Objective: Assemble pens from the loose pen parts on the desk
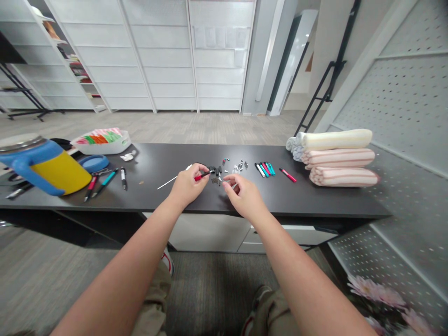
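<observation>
My left hand is closed around a red pen barrel, which points right toward a small heap of dark and silver pen parts on the black table. My right hand hovers just right of that heap with its fingers pinched together on something small that I cannot make out. A thin white refill stick lies to the left of my left hand. More small parts are scattered behind my hands.
Several assembled pens and a red pen lie to the right. Rolled towels are stacked at the far right. On the left are a yellow and blue jug, loose pens and a white tray.
</observation>
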Motion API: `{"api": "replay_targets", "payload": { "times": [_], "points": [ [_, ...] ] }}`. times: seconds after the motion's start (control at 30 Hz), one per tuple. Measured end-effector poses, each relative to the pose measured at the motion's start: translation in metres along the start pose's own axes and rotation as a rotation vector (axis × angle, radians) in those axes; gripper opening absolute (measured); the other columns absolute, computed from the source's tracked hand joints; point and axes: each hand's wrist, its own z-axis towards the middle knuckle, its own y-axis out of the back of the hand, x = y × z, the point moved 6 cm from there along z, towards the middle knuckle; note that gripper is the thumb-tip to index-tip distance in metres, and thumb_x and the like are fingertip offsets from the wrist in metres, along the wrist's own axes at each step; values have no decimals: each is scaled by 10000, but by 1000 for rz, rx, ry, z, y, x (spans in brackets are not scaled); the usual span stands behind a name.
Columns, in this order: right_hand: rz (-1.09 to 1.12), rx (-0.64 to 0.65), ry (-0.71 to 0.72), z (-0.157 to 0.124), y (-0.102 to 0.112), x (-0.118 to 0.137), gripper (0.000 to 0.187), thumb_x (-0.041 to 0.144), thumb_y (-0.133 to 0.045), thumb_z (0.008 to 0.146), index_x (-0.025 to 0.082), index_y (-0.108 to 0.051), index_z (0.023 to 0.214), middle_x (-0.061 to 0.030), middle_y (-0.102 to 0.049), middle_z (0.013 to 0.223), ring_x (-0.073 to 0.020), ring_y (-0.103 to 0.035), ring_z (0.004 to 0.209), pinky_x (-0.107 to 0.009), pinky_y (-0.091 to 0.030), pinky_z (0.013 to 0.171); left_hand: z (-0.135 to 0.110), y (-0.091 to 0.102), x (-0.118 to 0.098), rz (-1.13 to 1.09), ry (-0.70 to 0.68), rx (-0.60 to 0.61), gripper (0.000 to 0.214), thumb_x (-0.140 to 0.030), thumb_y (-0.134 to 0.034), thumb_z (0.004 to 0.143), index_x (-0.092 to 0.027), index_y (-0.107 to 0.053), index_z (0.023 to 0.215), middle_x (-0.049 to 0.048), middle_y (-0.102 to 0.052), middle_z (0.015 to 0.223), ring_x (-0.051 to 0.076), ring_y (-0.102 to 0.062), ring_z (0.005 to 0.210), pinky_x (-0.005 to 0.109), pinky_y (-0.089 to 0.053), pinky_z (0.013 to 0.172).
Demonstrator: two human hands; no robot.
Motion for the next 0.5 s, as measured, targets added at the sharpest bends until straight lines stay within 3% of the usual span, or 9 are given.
{"api": "replay_targets", "payload": {
  "times": [0.1, 0.27, 0.37, 0.5],
  "points": [
    [82, 31, -28, 1, -2, -2, 317, 411, -653, 1001, 227, -678, 1257, -24, -757, 938, -168, -641, 650, -316, -508, 684, -12, -6, -19, -64, -90, 82, 197, -356, -644, 938, -226, -704, 1074, -50, -596, 665, 139, -540, 606, 265, -437, 654],
    [134, 18, -52, 3, 2, -5, 213, 418, -663, 988, 227, -729, 1055, -18, -749, 898, -161, -614, 635, -303, -473, 642, -18, -18, -36, -146, -126, 215, 178, -352, -636, 941, -227, -695, 1052, -30, -655, 769, 135, -542, 643, 270, -423, 661],
    [155, -21, -92, 2, 7, -7, 232, 449, -671, 979, 226, -730, 999, -14, -740, 871, -157, -599, 621, -296, -455, 618, -15, -17, -31, -219, -78, 183, 251, -464, -603, 988, -220, -665, 983, -8, -665, 826, 146, -549, 702, 278, -428, 681],
    [189, -92, -181, 1, 11, -16, 284, 503, -670, 971, 224, -718, 994, -14, -723, 808, -165, -610, 620, -294, -459, 606, -10, -19, -15, -493, 51, 166, 415, -597, -396, 1073, -231, -584, 1017, -45, -469, 660, 142, -432, 580, 276, -382, 588]
  ]
}}
